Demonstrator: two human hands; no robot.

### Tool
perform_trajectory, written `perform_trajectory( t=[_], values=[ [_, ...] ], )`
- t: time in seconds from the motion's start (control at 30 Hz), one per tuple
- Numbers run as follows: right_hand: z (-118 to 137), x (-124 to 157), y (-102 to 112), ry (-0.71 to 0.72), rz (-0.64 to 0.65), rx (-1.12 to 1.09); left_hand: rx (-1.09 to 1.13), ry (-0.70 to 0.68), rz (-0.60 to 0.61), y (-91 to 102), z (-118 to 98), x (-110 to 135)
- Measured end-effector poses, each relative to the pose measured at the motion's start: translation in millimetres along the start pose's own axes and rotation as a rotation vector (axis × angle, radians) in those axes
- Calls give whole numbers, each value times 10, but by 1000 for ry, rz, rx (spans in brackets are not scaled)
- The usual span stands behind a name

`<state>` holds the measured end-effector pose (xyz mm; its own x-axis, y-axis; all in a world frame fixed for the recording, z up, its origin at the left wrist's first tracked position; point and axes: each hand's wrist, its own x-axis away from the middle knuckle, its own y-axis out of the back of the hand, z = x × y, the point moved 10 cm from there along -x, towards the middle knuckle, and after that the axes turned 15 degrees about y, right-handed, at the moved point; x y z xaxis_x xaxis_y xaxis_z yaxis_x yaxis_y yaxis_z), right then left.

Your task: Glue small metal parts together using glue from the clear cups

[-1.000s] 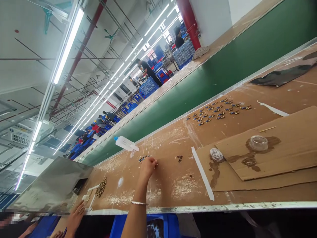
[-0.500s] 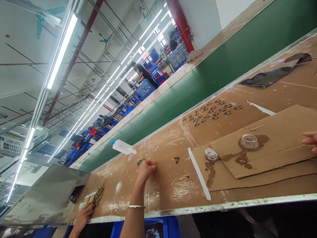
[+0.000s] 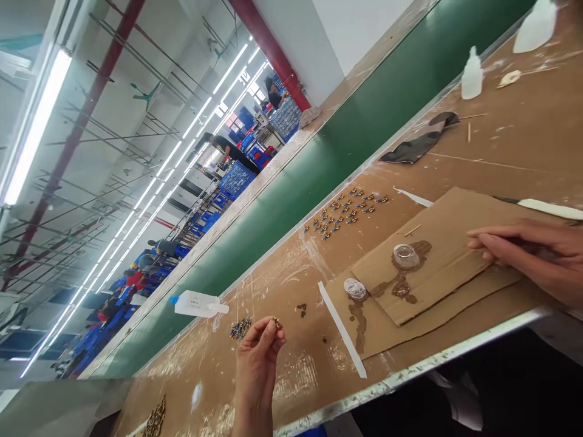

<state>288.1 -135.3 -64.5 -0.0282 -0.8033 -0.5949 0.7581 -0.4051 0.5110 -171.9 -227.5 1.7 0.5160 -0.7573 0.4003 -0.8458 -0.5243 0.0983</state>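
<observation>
My left hand [image 3: 257, 364] is raised just above the brown worktable [image 3: 523, 145], thumb and fingertips pinched on a small brass part [image 3: 277, 323]. Just beyond it lie a small heap of blue-and-gold parts [image 3: 240, 328] and a few dark parts [image 3: 301, 309]. My right hand [image 3: 532, 252] rests on a stained cardboard sheet [image 3: 455, 218] at the right, fingers pressed together around something thin and dark that I cannot make out. Two clear round dishes [image 3: 405, 255] [image 3: 355, 288] sit left of that hand.
Rows of blue-and-gold parts [image 3: 346, 212] lie near the green conveyor belt [image 3: 341, 145]. A white bottle [image 3: 198, 303] lies on its side; another bottle [image 3: 471, 76] stands far right. A white strip [image 3: 341, 331], a dark cloth [image 3: 419, 142] and a brass pile [image 3: 157, 419] are also here.
My left hand lifted from the heap with a small part pinched in it. My right hand came in over the cardboard. The view swung right; the other person's hand at lower left left the frame.
</observation>
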Motion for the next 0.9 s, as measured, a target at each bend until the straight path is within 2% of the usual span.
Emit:
perform_trajectory(
  t=[0.07,0.27,0.47,0.63,0.77,0.9],
  values=[
    [81,-45,42,-14,-2,-100,12,3,18,-130,-27,95],
    [313,-159,226,99,-100,-135,32,-10,107,-567,-58,181],
    [308,-149,235,130,-135,-185,-37,40,131,-901,-66,213],
    [320,-156,249,181,-157,-237,-132,40,143,-1131,-142,146],
    [277,-142,241,183,-184,-292,-220,-32,134,-1350,-243,193],
    [288,-149,253,189,-182,-305,-291,-212,69,-1559,-382,396]
  ],
)
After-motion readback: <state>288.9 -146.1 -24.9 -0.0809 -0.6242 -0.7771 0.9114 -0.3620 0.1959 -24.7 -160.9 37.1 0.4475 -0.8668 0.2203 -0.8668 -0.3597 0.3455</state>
